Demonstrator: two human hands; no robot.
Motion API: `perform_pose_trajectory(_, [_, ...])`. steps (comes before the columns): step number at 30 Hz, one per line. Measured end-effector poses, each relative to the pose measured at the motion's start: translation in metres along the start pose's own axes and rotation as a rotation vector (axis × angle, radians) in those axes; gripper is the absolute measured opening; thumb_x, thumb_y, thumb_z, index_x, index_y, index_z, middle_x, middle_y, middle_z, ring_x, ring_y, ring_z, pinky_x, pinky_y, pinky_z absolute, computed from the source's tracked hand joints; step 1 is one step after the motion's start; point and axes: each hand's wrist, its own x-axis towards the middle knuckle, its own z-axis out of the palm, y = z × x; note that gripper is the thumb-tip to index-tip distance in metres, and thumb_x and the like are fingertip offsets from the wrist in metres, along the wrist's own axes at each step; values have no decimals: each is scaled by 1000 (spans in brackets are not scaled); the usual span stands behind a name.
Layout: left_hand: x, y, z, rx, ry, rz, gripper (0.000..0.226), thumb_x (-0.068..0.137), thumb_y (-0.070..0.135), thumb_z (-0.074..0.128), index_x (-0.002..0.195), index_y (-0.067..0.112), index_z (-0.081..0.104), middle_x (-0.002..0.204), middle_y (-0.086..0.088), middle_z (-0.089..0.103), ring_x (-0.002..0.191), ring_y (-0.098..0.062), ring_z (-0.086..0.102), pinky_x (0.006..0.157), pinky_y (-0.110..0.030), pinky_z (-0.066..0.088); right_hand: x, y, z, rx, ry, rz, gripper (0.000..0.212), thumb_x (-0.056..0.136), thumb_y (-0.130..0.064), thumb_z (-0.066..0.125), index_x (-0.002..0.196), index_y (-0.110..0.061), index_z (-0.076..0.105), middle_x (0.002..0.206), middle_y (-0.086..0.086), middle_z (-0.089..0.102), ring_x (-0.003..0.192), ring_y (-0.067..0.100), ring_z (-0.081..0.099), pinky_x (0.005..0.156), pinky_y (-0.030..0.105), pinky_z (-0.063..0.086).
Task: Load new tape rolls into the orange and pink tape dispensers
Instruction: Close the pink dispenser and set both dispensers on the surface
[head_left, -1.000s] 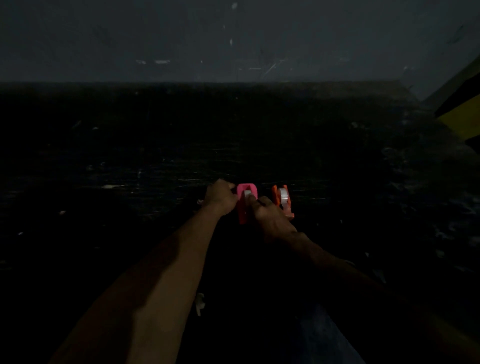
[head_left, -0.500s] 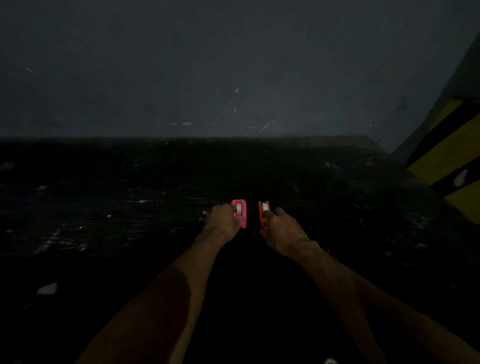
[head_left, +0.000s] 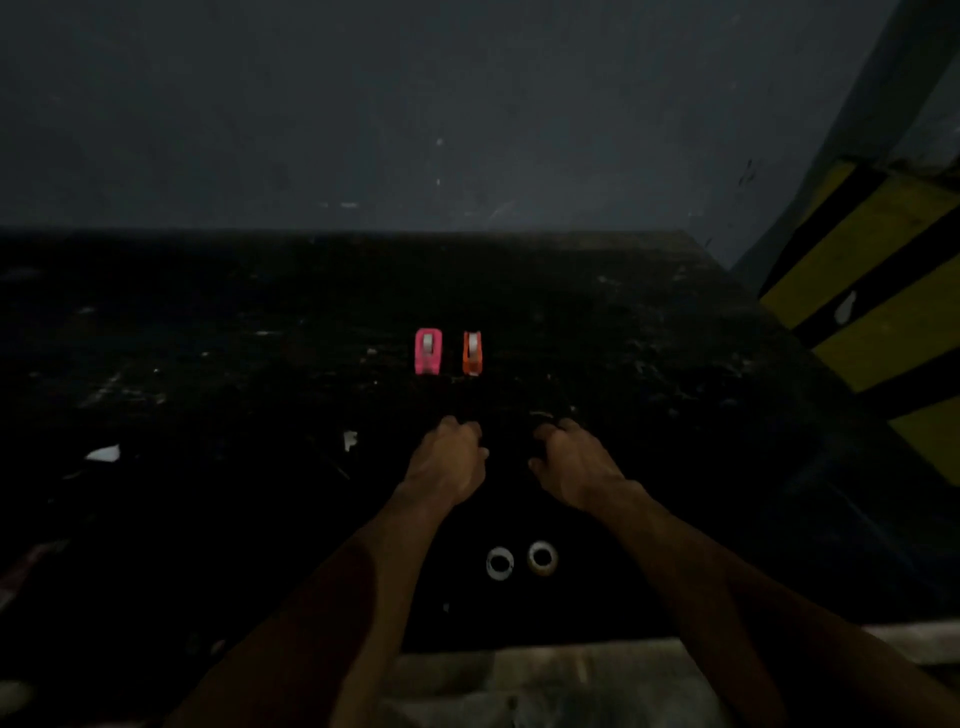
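The pink tape dispenser and the orange tape dispenser stand side by side on the dark table, each with a pale tape roll in it. My left hand and my right hand hover nearer to me, apart from both dispensers, fingers curled and holding nothing. Two small rings, a white one and a yellowish one, lie flat on the table between my forearms.
The scene is very dim. A grey wall closes off the far edge of the table. A yellow-and-black striped barrier stands at the right. White scraps lie on the left of the table. The table's near edge shows below.
Both hands have let go of the dispensers and drawn back toward me. The view has pulled back, bringing the two rings and the table's near edge into sight.
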Motion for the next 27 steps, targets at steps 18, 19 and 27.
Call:
perform_pose_trajectory(18, [-80,-2,119,-41,-194,-106,66,81,27,71,141,22,43,144,-14,37,126,-38,48,106,-43,43,-57,37,118,65,-93,-77,32,91,-24,52,120,-10,58,128,18,54,117,35,54,100,39,45])
perform_pose_trajectory(19, [-79,-2,122,-49,-182,-105,66,81,26,71,140,21,43,143,-14,37,125,-38,49,106,-43,43,-55,38,120,57,-87,-72,33,92,-20,51,121,-8,56,130,19,52,118,36,52,100,39,44])
perform_pose_trajectory(27, [-71,-3,129,-92,-110,-135,43,86,24,62,128,19,56,136,-16,46,120,-39,52,103,-40,44,-45,43,123,82,-70,-37,34,91,-32,53,113,-7,61,126,19,52,113,37,55,94,37,46])
